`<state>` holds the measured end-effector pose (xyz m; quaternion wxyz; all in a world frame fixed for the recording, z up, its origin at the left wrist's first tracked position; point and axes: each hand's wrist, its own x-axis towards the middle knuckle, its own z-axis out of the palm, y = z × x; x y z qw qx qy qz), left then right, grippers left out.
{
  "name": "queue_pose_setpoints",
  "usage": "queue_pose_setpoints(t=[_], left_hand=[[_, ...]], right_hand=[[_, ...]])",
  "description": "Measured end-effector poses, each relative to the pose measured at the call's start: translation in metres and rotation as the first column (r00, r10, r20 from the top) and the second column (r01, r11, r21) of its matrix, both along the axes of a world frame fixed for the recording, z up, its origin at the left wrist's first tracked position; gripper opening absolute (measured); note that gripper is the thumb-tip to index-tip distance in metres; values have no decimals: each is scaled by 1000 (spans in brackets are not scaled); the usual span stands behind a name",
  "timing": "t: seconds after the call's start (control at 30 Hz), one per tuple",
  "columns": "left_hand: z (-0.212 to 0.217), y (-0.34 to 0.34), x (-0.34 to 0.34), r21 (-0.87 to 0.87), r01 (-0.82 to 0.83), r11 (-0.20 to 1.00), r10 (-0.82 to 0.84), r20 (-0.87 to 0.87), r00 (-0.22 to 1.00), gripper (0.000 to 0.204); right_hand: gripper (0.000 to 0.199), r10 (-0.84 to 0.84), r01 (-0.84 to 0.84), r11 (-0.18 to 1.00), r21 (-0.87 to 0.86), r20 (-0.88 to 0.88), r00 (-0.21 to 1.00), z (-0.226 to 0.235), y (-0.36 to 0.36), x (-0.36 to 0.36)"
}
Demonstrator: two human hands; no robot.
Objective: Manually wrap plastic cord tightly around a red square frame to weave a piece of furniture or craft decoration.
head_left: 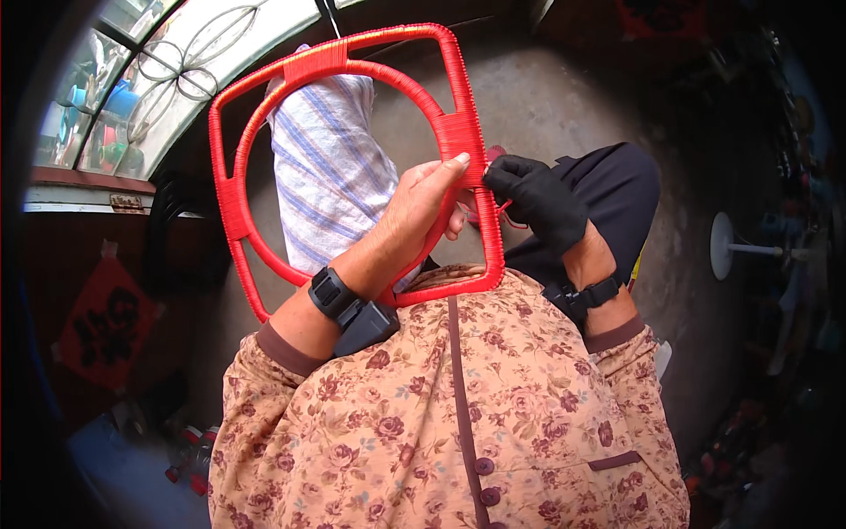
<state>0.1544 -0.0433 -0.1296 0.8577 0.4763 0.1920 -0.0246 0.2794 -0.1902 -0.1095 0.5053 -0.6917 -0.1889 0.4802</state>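
From here I make out bold black characters (107, 323) on a red paper diamond (111, 275) well left of the left hand (428, 192), too blurred for me to read confidently.

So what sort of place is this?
Looks like a home or small home workshop: flower-shaped metal grille at a paned glass window, red diamond-shaped sheet with black writing, bare grey floor.

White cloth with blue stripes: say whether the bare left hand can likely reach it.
Probably, yes: the cloth shows through the ring of the red wrapped squarish frame, though the left hand grips that frame and might need to let go first.
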Motion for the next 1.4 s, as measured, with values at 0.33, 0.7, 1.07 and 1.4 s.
queue_pose_setpoints(t=[0.33, 0.7, 1.07, 1.4], left_hand=[[7, -1, -15, -48, -137, 989, 133, -82, 988, 29], [-6, -7, -20, -25, -166, 986, 164, -66, 984, 22], [2, -3, -7, -62, -181, 982, 174, -97, 980, 29], [4, -5, -5, 120, -45, 992, 64, -156, 986, 22]], right_hand=[[25, -2, 10, 998, 66, -115, 993, -4, -9, -9], [23, 32, -32, 999, 0, 75, 997, -3, -9, -12], [23, -17, 17, 1000, 1, -117, 993, -20, -7, -2], [13, 114, -193, 975, 112, 495, 861, -39, -22, -15]])
